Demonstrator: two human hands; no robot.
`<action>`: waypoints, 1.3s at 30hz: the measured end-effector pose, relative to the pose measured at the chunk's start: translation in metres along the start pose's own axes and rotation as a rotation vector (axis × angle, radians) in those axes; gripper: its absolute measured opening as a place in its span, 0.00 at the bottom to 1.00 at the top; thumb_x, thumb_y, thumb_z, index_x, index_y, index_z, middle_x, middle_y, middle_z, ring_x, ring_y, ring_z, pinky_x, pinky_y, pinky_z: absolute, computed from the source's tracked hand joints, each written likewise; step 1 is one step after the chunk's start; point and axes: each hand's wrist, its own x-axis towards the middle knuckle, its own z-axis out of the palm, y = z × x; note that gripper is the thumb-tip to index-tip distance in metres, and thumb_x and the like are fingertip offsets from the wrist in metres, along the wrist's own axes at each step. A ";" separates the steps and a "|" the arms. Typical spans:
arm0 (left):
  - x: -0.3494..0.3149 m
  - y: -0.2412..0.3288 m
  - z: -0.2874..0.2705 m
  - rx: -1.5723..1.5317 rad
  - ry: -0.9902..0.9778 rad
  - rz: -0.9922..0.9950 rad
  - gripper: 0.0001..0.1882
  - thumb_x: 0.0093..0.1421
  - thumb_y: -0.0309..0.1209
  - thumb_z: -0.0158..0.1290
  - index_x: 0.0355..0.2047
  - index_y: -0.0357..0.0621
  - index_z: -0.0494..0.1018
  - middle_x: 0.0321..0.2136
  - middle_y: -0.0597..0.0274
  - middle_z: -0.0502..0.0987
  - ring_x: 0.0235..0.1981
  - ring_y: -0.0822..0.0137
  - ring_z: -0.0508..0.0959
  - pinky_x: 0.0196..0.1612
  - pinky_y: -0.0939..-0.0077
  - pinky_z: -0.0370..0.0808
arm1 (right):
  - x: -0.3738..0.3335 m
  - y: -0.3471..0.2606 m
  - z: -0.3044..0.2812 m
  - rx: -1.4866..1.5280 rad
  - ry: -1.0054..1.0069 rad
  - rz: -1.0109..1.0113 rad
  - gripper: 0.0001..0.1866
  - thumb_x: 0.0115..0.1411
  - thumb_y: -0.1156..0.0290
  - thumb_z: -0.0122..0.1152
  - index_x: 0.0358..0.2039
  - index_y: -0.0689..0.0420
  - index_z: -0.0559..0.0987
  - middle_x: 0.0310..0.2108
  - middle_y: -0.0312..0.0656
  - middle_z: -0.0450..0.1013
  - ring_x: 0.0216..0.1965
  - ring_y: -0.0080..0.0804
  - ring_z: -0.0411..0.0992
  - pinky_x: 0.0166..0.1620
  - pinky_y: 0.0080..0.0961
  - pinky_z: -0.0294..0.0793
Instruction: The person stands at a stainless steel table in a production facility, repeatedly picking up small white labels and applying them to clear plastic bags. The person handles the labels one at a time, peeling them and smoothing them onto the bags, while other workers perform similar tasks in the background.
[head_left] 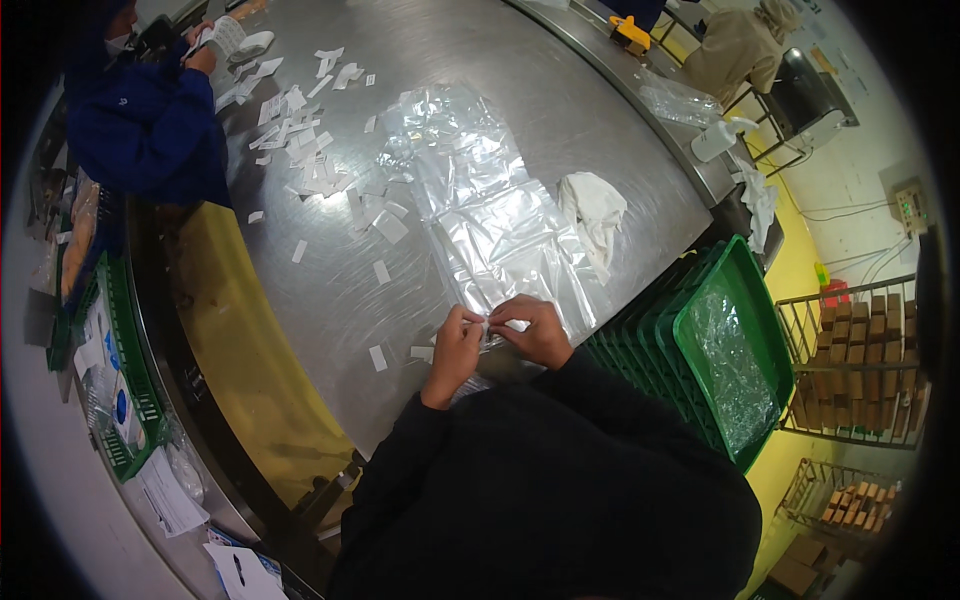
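Both hands meet at the near end of a stack of clear plastic bags [490,215] spread on the steel table [590,110]. My left hand [456,352] is closed in a pinch, its fingertips almost touching those of the other hand. Thumb and fingers of my right hand [538,333] are pressed together too, over the bags' near edge. What lies between the fingertips is too small and covered to make out. Small white paper labels [377,358] lie near my left hand, and many more [310,160] are scattered farther up the table.
A crumpled white cloth [597,212] lies right of the bags. Stacked green crates [735,350] stand at the table's right corner, plastic film in the top one. A co-worker in blue [150,130] handles paper at the far left. A yellow tape dispenser [630,36] sits beyond.
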 end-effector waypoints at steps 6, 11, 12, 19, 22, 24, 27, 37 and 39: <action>0.001 -0.015 -0.001 -0.250 -0.005 -0.255 0.05 0.61 0.25 0.47 0.31 0.35 0.69 0.23 0.61 0.75 0.23 0.74 0.73 0.26 0.78 0.68 | -0.017 0.007 0.014 0.051 0.091 -0.020 0.11 0.44 0.84 0.68 0.30 0.59 0.83 0.33 0.43 0.79 0.37 0.39 0.77 0.41 0.29 0.76; 0.018 -0.016 -0.015 0.134 0.224 0.043 0.06 0.61 0.27 0.52 0.35 0.35 0.72 0.30 0.55 0.77 0.32 0.66 0.76 0.34 0.74 0.70 | 0.002 0.023 -0.020 0.199 0.099 0.186 0.01 0.56 0.78 0.65 0.29 0.62 0.81 0.33 0.40 0.79 0.37 0.27 0.76 0.44 0.25 0.73; 0.025 -0.017 -0.029 0.335 0.285 0.116 0.08 0.60 0.27 0.53 0.37 0.35 0.73 0.37 0.51 0.76 0.39 0.61 0.75 0.40 0.70 0.70 | 0.017 0.024 -0.038 0.198 0.101 0.126 0.01 0.57 0.78 0.64 0.30 0.61 0.80 0.33 0.38 0.77 0.37 0.25 0.75 0.45 0.24 0.72; 0.039 0.000 -0.045 0.772 0.432 0.299 0.17 0.56 0.30 0.57 0.46 0.41 0.76 0.61 0.41 0.62 0.61 0.45 0.63 0.62 0.51 0.58 | 0.107 0.072 -0.097 0.129 -0.183 0.117 0.07 0.57 0.79 0.61 0.37 0.59 0.78 0.33 0.35 0.74 0.36 0.23 0.72 0.42 0.22 0.71; 0.040 -0.011 -0.016 0.623 0.178 0.347 0.20 0.55 0.32 0.58 0.49 0.43 0.75 0.63 0.43 0.59 0.63 0.46 0.60 0.64 0.49 0.55 | 0.128 0.084 -0.093 -0.140 -0.375 0.071 0.11 0.54 0.80 0.62 0.39 0.57 0.81 0.33 0.35 0.74 0.37 0.24 0.72 0.44 0.23 0.71; 0.037 -0.012 0.008 0.602 -0.011 0.414 0.23 0.54 0.34 0.59 0.52 0.45 0.74 0.64 0.45 0.57 0.65 0.47 0.58 0.65 0.48 0.52 | 0.137 0.095 -0.084 -0.242 -0.472 0.062 0.13 0.52 0.80 0.64 0.40 0.56 0.83 0.32 0.36 0.75 0.36 0.26 0.73 0.44 0.24 0.72; 0.028 -0.009 0.027 0.726 -0.175 0.549 0.27 0.55 0.38 0.58 0.56 0.49 0.71 0.66 0.47 0.55 0.67 0.48 0.53 0.66 0.47 0.49 | 0.144 0.089 -0.071 -0.245 -0.504 0.160 0.27 0.51 0.78 0.65 0.54 0.54 0.75 0.30 0.38 0.76 0.35 0.28 0.74 0.43 0.26 0.73; 0.025 -0.027 0.029 0.856 -0.241 0.558 0.28 0.58 0.44 0.56 0.58 0.54 0.69 0.68 0.50 0.52 0.70 0.51 0.47 0.68 0.42 0.43 | 0.146 0.114 -0.053 -0.213 -0.404 0.283 0.33 0.45 0.77 0.70 0.53 0.51 0.69 0.27 0.42 0.77 0.31 0.34 0.77 0.40 0.28 0.74; 0.024 -0.027 0.029 0.859 -0.245 0.545 0.27 0.58 0.43 0.56 0.58 0.54 0.69 0.68 0.51 0.52 0.70 0.51 0.47 0.68 0.43 0.43 | 0.144 0.112 -0.050 -0.296 -0.382 0.284 0.33 0.44 0.76 0.72 0.51 0.51 0.69 0.28 0.43 0.77 0.32 0.38 0.77 0.40 0.31 0.75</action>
